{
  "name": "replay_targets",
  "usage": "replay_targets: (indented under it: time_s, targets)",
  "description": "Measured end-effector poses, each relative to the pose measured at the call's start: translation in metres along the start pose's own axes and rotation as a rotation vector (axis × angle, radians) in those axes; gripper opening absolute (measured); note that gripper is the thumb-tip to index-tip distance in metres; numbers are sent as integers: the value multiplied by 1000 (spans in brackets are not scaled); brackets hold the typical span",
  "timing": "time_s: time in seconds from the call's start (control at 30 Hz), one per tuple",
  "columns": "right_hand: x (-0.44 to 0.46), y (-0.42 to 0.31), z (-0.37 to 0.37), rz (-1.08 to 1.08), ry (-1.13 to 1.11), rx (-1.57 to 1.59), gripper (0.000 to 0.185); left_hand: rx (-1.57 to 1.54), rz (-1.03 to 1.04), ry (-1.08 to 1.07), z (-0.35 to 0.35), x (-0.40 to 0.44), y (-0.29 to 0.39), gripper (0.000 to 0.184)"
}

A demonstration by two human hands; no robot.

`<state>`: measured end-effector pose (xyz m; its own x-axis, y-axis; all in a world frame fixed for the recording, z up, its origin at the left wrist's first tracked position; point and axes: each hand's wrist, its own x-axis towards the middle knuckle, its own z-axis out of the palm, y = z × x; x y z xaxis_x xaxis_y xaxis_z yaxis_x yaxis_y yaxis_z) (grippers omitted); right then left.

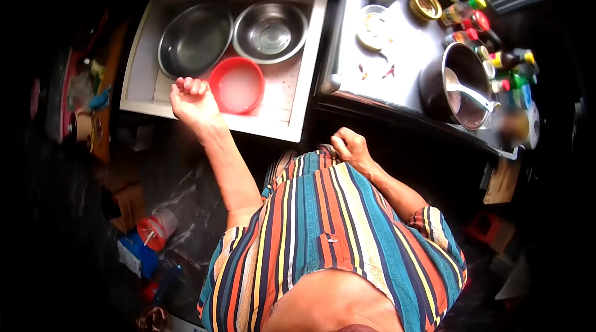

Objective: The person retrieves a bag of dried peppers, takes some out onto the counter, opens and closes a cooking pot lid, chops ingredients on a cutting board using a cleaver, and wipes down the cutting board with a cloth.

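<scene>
One red bowl (pixel 239 110) sat at eleven o'clock, near the loosely curled left hand (pixel 195 107), grip narrow, nothing visible inside; wrist nudge risked spilling. Right hand (pixel 352 146) fisted, twelve o'clock; contents unclear.

No legible lettering, bottle labels (pixel 456 13) too blurred

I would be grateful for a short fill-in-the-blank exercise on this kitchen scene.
1. The smallest bowl in the sink, with cloudy liquid in it, is coloured ____.
2. Besides that bowl, the sink holds ____ metal basins.
3. The hand beside the bowl is the person's ____ one.
4. The ladle resting in the dark pot is coloured ____.

Missing words: red; two; left; white.
</scene>
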<state>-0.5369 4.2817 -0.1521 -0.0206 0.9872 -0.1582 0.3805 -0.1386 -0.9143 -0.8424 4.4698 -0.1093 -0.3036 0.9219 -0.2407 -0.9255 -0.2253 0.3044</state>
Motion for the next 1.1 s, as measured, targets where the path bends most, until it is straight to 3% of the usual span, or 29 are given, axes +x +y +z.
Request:
replay_targets:
  time_s: [0.07,0.13,0.17,0.23,0.27,0.33,0.37,0.4,0.47,0.53,0.6,0.7,0.87,1.0,1.07,1.1]
  targets:
    - [-21,25,-26,117,145,-55,27,229,83,4,30,-22,-35,23]
    - [-41,70,-52,190,223,-288,38,508,155,-147,56,-55,-79,17]
    - [-47,67,-69,329,198,-280,42,652,168,-217,78,-86,-99,11]
    - [-55,51,-85,530,116,-360,53,1013,48,-601,77,-120,-134,10]
    - [-63,60,-88,465,43,-532,44,1245,-31,-819,71,-129,-152,15]
    - [-61,58,-92,187,301,-616,35,1657,423,-1346,63,-142,-209,23]
    - [-61,57,-94,183,240,-603,26,1785,376,-1325,49,-139,-225,30]
    - [-34,35,-130,63,460,-412,22,1918,337,-1283,47,-148,-264,38]
    - [-6,27,-119,13,562,-377,23,2062,425,-1256,30,-124,-268,48]
    - [55,31,-138,46,693,-603,30,2207,359,-1270,32,-120,-285,54]
    - [92,13,-144,277,583,-690,36,2217,377,-1238,29,-117,-291,50]
    - [105,38,-177,82,502,-669,33,2093,350,-1160,21,-113,-325,24]
    - [108,55,-184,133,463,-619,17,2100,492,-1129,16,-117,-327,24]
    - [120,66,-186,-93,582,-507,14,2082,534,-1086,10,-114,-322,23]
    - [128,66,-192,-71,567,-430,16,1885,535,-1118,13,-117,-323,22]
    - [134,65,-191,-12,494,-442,16,1723,410,-1049,13,-124,-320,21]
